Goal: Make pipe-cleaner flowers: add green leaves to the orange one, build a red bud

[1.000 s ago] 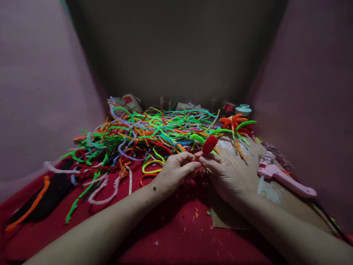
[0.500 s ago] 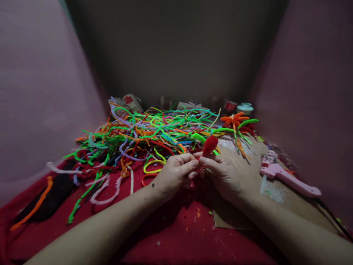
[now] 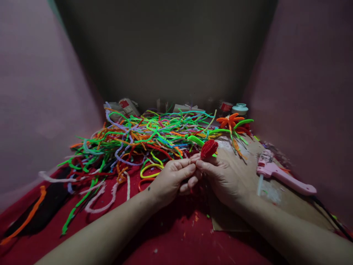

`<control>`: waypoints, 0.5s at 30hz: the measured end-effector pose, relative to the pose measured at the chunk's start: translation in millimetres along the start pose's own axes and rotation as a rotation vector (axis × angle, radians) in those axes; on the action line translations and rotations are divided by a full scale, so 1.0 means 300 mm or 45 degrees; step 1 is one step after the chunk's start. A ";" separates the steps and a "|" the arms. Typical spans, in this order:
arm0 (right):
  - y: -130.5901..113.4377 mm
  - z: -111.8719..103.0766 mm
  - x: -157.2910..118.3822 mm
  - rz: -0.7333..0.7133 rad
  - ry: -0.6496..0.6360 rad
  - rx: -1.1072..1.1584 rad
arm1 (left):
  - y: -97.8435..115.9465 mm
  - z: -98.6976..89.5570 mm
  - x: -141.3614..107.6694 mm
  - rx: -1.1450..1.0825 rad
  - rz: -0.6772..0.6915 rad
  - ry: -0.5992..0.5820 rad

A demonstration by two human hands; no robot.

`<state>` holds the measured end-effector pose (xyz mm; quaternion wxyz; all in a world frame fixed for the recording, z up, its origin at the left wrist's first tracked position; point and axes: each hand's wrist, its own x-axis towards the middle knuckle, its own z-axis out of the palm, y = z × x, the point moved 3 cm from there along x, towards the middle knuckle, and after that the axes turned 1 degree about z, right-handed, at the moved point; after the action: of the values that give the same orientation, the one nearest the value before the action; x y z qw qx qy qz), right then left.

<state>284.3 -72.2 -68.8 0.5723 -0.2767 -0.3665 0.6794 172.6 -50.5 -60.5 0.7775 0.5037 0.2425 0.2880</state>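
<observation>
A red fuzzy pipe-cleaner petal, bent into a compact rounded loop, stands up from between my hands. My right hand grips it near its base, thumb on top and fingers curled beneath. My left hand meets it there, thumb and forefinger pinched at the petal's lower end. The fingers hide most of that lower end. Just behind the hands spreads a tangled heap of coloured pipe cleaners. Yellow-looped scissor handles lie close by my left hand.
A pink glue gun rests on a cardboard sheet at the right, its cord trailing off. An orange pipe-cleaner flower lies at the sheet's far end beside a pale blue jar. Red cloth covers the table.
The red petal has turned a little between my fingers and looks rounder and more upright. My left fingers have spread slightly lower. The whole view has shifted a bit.
</observation>
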 end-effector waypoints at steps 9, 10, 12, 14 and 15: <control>-0.004 -0.004 0.002 -0.016 0.092 0.039 | -0.007 0.000 -0.010 0.129 -0.014 0.120; -0.007 -0.003 0.003 -0.015 0.104 0.052 | -0.007 0.001 -0.009 0.138 -0.010 0.122; -0.009 -0.001 0.003 -0.006 0.115 0.058 | -0.004 0.003 -0.007 0.159 0.008 0.125; -0.006 0.001 0.004 -0.001 0.088 0.039 | 0.000 0.005 -0.007 0.173 0.026 0.125; -0.004 0.002 0.005 0.002 0.063 0.031 | 0.001 0.007 -0.007 0.178 0.030 0.123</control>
<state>284.3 -70.8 -67.4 0.5840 -0.2868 -0.3435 0.6773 172.4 -53.2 -59.2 0.7244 0.5452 0.2933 0.3034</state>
